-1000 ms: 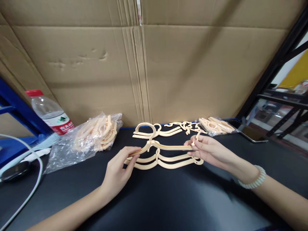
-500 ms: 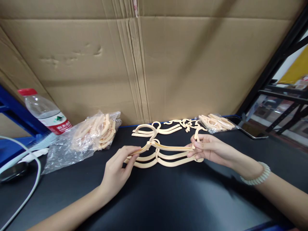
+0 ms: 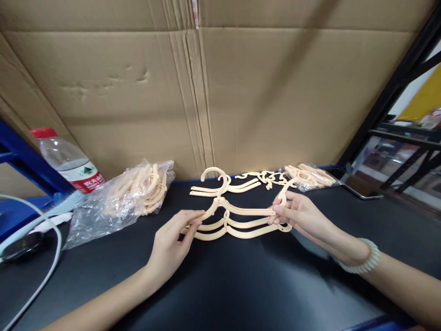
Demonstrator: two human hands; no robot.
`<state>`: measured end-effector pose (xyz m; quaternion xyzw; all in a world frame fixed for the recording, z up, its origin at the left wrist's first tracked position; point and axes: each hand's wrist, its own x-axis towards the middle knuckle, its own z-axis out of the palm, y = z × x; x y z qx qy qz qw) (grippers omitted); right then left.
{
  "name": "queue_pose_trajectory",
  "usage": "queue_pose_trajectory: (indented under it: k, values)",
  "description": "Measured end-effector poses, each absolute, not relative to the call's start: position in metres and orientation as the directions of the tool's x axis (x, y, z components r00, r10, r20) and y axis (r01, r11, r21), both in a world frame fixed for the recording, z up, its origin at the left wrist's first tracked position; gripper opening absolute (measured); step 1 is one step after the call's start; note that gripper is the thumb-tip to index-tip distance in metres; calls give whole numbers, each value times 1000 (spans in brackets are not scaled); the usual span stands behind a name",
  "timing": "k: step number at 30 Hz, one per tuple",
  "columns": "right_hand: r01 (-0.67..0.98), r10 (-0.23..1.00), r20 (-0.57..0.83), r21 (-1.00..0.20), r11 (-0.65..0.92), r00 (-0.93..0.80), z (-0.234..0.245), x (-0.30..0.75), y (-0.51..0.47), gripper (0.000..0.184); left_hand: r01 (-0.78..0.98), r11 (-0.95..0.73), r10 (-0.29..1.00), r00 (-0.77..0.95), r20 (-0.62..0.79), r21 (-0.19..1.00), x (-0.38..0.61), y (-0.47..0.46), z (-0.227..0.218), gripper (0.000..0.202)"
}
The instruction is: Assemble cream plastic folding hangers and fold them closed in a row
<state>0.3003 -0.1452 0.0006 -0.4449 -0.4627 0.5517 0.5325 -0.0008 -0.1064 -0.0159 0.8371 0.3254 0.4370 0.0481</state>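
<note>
My left hand (image 3: 174,239) is closed on the left arm of a beige plastic clothes hanger (image 3: 246,208), whose hook points up and away from me. At the hanger's right end, my right hand (image 3: 303,214) pinches a small curved beige hook piece (image 3: 284,195) against the tip. Whether the piece is joined to the hanger, I cannot tell. Below the raised hanger, more hanger bodies (image 3: 246,234) lie on the table, partly hidden by it and by my fingers. Farther back lie another pair of hanger arms (image 3: 243,187) and a cluster of loose hook pieces (image 3: 265,178).
On the left are a clear bag of beige parts (image 3: 138,191), a red-capped water bottle (image 3: 72,161) and a white cable (image 3: 57,246). At the back right, a second bagged bundle (image 3: 310,177) sits beside a phone (image 3: 361,187). Cardboard (image 3: 275,92) stands behind the black table (image 3: 241,285).
The held hanger has tilted, so its hook now stands higher and more upright. The small hook piece in my right hand has turned, its free end swinging up and right.
</note>
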Motion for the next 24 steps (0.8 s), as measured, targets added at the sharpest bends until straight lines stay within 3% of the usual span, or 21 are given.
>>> queue_pose_trajectory:
  k: [10, 15, 19, 22, 24]
  values:
    - [-189, 968, 244, -949, 252, 63, -4, 291, -147, 18, 558, -675, 712, 322, 624, 483, -2, -108, -12, 17]
    - [-175, 960, 260, -945, 275, 105, 5, 310, -140, 18, 653, -630, 740, 340, 581, 420, -9, -102, 7, 20]
    - [105, 966, 247, -965, 238, 80, 23, 343, -133, 20, 671, -673, 734, 555, 391, 310, -22, -101, 32, 13]
    - [422, 980, 169, -885, 196, -101, 32, 367, -130, 19, 605, -747, 650, 752, 112, 274, -28, -104, 47, 10]
    - [539, 964, 55, -821, 192, -259, 35, 376, -129, 20, 569, -784, 590, 808, 11, 250, -30, -108, 51, 11]
